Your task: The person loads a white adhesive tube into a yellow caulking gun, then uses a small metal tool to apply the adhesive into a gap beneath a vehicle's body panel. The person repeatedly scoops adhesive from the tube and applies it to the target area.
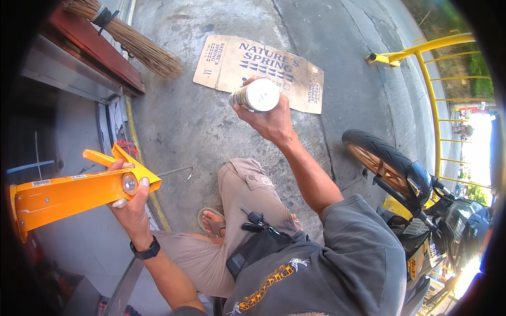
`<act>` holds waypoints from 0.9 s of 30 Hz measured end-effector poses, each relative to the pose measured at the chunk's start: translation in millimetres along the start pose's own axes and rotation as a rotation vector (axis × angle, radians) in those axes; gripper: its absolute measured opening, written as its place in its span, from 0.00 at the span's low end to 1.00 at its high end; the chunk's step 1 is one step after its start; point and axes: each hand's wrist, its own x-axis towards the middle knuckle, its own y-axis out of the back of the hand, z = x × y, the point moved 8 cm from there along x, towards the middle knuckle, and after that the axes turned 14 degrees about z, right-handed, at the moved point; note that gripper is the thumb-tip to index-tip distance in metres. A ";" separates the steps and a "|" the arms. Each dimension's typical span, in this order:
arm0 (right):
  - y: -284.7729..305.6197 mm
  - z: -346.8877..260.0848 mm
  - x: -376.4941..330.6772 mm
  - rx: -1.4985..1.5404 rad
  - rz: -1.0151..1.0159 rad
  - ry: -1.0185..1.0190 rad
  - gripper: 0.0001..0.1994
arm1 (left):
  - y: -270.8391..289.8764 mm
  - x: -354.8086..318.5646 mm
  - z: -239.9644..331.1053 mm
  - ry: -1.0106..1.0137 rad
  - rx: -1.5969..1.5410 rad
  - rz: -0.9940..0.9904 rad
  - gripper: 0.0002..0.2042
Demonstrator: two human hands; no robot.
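My left hand (130, 199) is closed around the end of a long orange metal tool (68, 197). This tool has a channel-shaped body, a round metal disc near my thumb and a short orange arm sticking out; its exact kind I cannot make out. In front of me my right hand (271, 122) grips a can with a white cap (262, 95), seen from its top end, its printed side partly behind my fingers. Below the can, a flattened cardboard sheet (211, 63) lies on the concrete.
A stick broom (142, 45) leans at the upper left beside a red ledge (89, 50). To my right stands a motorcycle (416, 210), its front wheel close to my arm. A yellow metal barrier (433, 100) is beyond it. Keys (255, 221) rest on my lap.
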 end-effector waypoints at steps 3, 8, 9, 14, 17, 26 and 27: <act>-0.9 -1.0 -1.5 0.016 0.008 0.018 0.24 | -0.7 -0.6 3.3 -0.004 0.017 0.011 0.27; -2.0 -4.8 -4.2 -0.029 -0.012 0.049 0.24 | -1.6 -0.9 -0.7 -0.005 -0.010 0.018 0.28; -3.8 -4.7 -5.8 -0.056 -0.031 0.046 0.25 | -1.5 -0.8 0.1 -0.012 0.004 0.014 0.28; -8.0 -1.4 -13.8 -0.162 -0.061 0.103 0.26 | -3.2 -1.2 0.5 0.000 -0.007 0.008 0.28; -8.9 -2.0 -16.9 -0.179 -0.097 0.110 0.26 | -4.5 -1.9 0.8 0.010 0.003 0.019 0.28; -27.5 46.7 -42.2 -0.094 -0.002 -0.028 0.26 | 1.7 -4.5 5.1 -0.067 0.104 0.019 0.28; -35.7 79.9 -50.9 -0.067 0.010 -0.119 0.26 | -0.4 -1.6 3.3 -0.058 0.091 0.017 0.28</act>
